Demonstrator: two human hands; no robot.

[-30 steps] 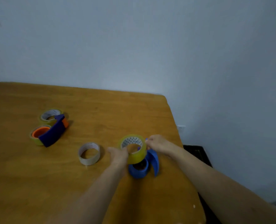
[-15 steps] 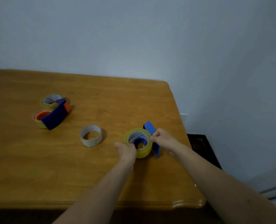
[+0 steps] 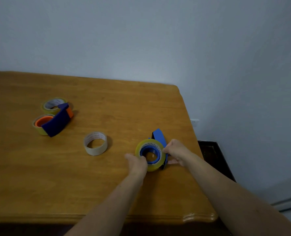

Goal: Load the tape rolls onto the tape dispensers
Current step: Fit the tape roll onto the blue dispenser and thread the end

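Seating a roll on the hub

Around the hub of the blue dispenser (image 3: 158,135) sits the yellow tape roll (image 3: 138,149); left hand (image 3: 138,164) pinches its near rim, right hand (image 3: 177,151) grips the dispenser's handle; probably light, stiff, slick-sided, so best held by its outer edges; left of the blue dispenser lie a white roll (image 3: 95,148) and a navy dispenser (image 3: 57,123), on a wooden table (image 3: 115,103) beside a plain wall (image 3: 141,40).
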